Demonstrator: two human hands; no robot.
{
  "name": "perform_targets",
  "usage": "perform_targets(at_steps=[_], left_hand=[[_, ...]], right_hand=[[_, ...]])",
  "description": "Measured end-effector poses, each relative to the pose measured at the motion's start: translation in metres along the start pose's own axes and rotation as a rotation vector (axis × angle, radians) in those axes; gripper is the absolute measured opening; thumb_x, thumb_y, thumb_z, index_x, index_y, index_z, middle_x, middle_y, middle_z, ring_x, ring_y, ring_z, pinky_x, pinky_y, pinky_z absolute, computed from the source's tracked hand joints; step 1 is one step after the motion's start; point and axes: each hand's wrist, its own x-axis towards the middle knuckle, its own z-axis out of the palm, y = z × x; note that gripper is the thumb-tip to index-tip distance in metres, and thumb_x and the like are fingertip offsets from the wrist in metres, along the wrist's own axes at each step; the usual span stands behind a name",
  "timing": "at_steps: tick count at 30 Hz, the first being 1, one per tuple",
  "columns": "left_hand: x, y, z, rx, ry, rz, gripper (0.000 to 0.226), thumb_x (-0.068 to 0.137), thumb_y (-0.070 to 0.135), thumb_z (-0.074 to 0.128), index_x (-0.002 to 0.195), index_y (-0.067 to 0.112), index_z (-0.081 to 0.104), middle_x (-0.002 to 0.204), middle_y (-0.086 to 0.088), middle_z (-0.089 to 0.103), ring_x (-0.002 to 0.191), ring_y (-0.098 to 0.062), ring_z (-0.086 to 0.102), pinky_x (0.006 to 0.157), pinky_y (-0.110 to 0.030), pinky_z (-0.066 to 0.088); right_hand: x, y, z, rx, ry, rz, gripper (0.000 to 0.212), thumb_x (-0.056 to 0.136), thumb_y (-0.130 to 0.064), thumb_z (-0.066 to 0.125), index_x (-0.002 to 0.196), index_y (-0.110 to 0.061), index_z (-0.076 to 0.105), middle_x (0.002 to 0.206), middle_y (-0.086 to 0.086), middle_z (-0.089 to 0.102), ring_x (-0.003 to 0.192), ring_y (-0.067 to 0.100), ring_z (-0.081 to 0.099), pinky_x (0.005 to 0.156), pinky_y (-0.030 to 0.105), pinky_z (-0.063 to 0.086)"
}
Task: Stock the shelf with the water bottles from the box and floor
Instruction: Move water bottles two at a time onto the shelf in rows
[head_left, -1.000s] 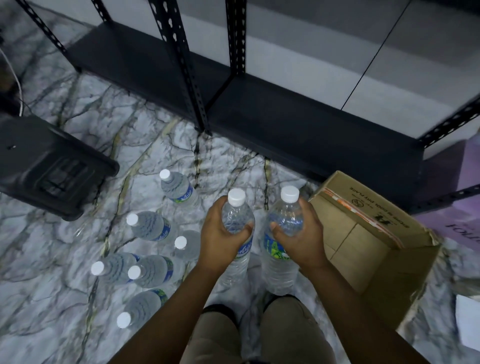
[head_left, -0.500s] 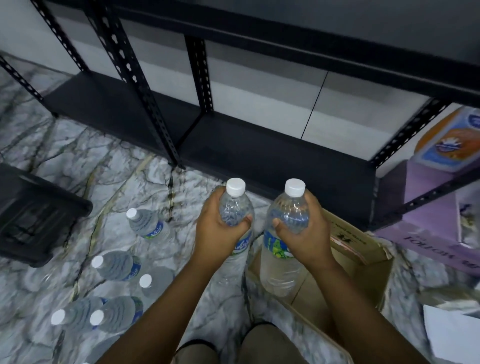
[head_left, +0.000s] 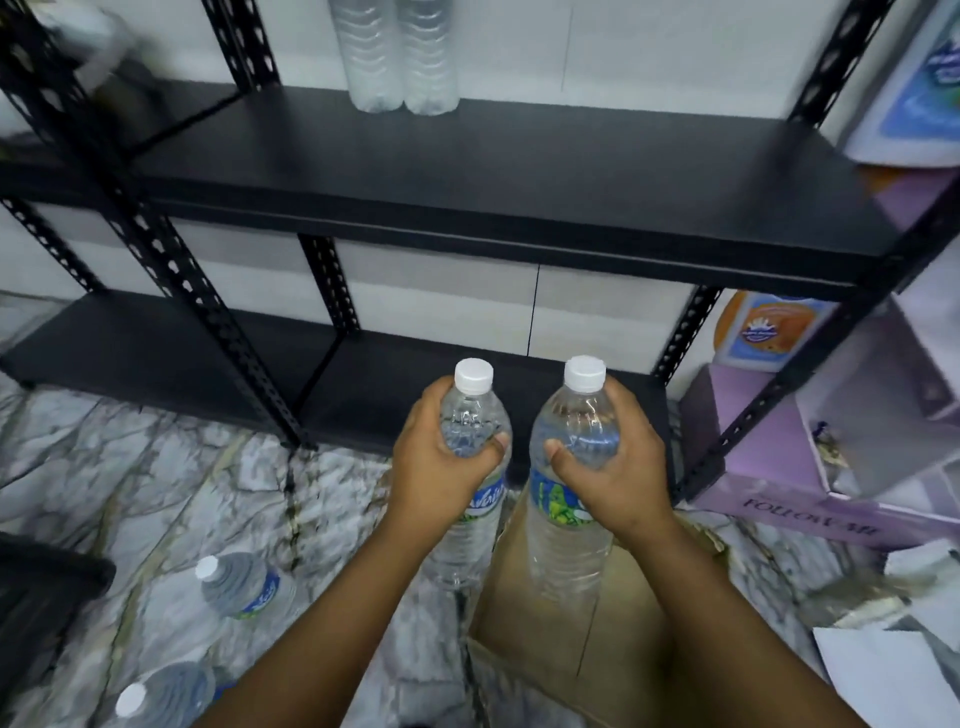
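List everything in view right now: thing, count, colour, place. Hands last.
held water bottles: 2, clear with white caps, upright, one in each hand, left one, right one
shelved water bottles: 2, clear, standing side by side at the back of the upper shelf
floor water bottles: 2 visible, clear with white caps, lower left, near one, far one
shelf unit: 1, black metal, against the pale wall
cardboard box: 1, brown, on the floor below the right hand
purple carton: 1, right, by the rack post
marble floor: grey-white
left hand: grips one bottle
right hand: grips the other
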Motion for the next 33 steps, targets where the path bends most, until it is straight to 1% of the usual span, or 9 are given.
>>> perform_targets(at_steps=[4,7,9,15,18,24,26,30,33], left_hand=[[0.017,0.019,-0.011,-0.02,-0.015,0.054,0.064,0.06,0.054,0.071,0.119,0.051,0.046,0.116,0.009,0.063,0.107,-0.013,0.062,0.091,-0.044,0.053],[0.031,0.035,-0.023,-0.043,-0.037,0.1,0.066,0.062,0.051,0.074,0.123,0.043,0.047,0.116,0.008,0.063,0.106,-0.013,0.062,0.09,-0.044,0.054],[0.04,0.046,-0.031,-0.056,-0.05,0.131,0.064,0.067,0.04,0.079,0.123,0.041,0.048,0.115,0.007,0.064,0.104,-0.012,0.063,0.089,-0.043,0.055],[0.071,0.083,-0.051,-0.084,-0.029,0.226,0.06,0.069,0.033,0.081,0.116,0.05,0.047,0.109,0.011,0.066,0.097,-0.01,0.065,0.086,-0.041,0.056],[0.089,0.105,-0.058,-0.103,-0.01,0.269,0.06,0.07,0.031,0.082,0.115,0.049,0.048,0.108,0.009,0.066,0.096,-0.011,0.065,0.085,-0.041,0.056],[0.124,0.158,-0.072,-0.131,0.065,0.362,0.057,0.069,0.029,0.082,0.112,0.046,0.049,0.104,0.009,0.067,0.095,-0.011,0.065,0.086,-0.037,0.054],[0.134,0.176,-0.077,-0.137,0.09,0.387,0.056,0.069,0.027,0.082,0.113,0.042,0.05,0.104,0.008,0.068,0.094,-0.012,0.065,0.085,-0.034,0.054],[0.155,0.209,-0.088,-0.173,0.107,0.416,0.055,0.072,0.026,0.081,0.116,0.035,0.051,0.102,0.008,0.067,0.091,-0.01,0.065,0.078,-0.026,0.052],[0.17,0.225,-0.094,-0.198,0.095,0.444,0.055,0.073,0.026,0.081,0.115,0.037,0.049,0.099,0.013,0.066,0.088,-0.004,0.065,0.074,-0.022,0.052]], right_hand=[[0.011,-0.024,-0.002,-0.008,0.062,-0.04,0.066,0.07,-0.035,0.076,0.127,-0.036,0.044,0.119,-0.004,0.059,0.108,-0.006,0.056,0.086,0.007,0.044],[0.02,-0.043,0.0,0.016,0.083,-0.057,0.065,0.07,-0.043,0.075,0.128,-0.036,0.047,0.12,-0.003,0.061,0.11,0.007,0.06,0.092,0.029,0.052],[0.028,-0.057,0.001,0.017,0.102,-0.083,0.064,0.069,-0.045,0.073,0.126,-0.043,0.045,0.121,-0.003,0.061,0.111,0.01,0.06,0.093,0.034,0.053],[0.061,-0.097,-0.003,0.02,0.155,-0.152,0.065,0.066,-0.048,0.072,0.124,-0.045,0.044,0.122,-0.011,0.06,0.111,0.003,0.059,0.092,0.02,0.049],[0.084,-0.119,-0.007,0.008,0.163,-0.206,0.064,0.069,-0.038,0.076,0.124,-0.045,0.044,0.122,-0.013,0.059,0.11,0.0,0.059,0.09,0.015,0.047],[0.133,-0.163,-0.021,0.001,0.196,-0.304,0.06,0.073,-0.022,0.08,0.113,-0.049,0.045,0.109,-0.022,0.06,0.096,-0.012,0.06,0.076,0.002,0.043],[0.149,-0.177,-0.025,0.015,0.195,-0.322,0.061,0.076,-0.014,0.08,0.114,-0.047,0.046,0.108,-0.024,0.059,0.094,-0.015,0.059,0.074,0.002,0.044],[0.178,-0.203,-0.031,0.046,0.218,-0.389,0.058,0.072,-0.025,0.076,0.122,-0.035,0.048,0.109,-0.021,0.061,0.096,-0.012,0.059,0.076,0.003,0.044],[0.197,-0.218,-0.032,0.075,0.227,-0.424,0.058,0.077,-0.014,0.078,0.123,-0.03,0.048,0.108,-0.02,0.06,0.093,-0.015,0.059,0.075,0.002,0.043]])
